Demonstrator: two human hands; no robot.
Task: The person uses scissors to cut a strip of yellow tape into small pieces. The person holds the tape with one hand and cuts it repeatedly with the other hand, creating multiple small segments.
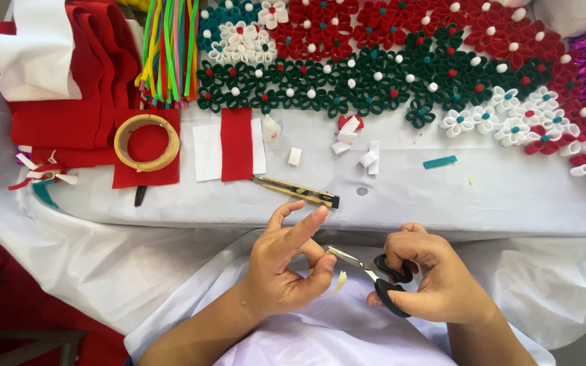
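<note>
You are holding a pair of scissors [374, 271] in your right hand [435, 278], low in the view and just in front of the near edge of the surface [442, 196]. Your thumb and fingers [408, 254] are threading through the black loop handles and closing around them, while the short silver blades are pointing left toward your other hand, only a little apart. The scissors are looking small, with glossy black handles and bright metal blades.

Your left hand [283, 268] is pinching a tiny cream-white scrap [340, 280] between thumb and curled fingers, right at the blade tips; the index finger is sticking up straight and free. The scrap is looking thin and pale, hanging down below the thumb.

On the white-covered surface beyond your hands, a yellow and black utility knife [296, 192] is lying closest, near the edge. Behind it, a red felt strip [237, 144] is resting on white pieces, with a roll of tape [146, 142] sitting on red felt to the left. Small white snippets [367, 157] and a teal strip [439, 162] are lying scattered, and rows of red, green and white felt flowers [374, 68] are filling the far side.
</note>
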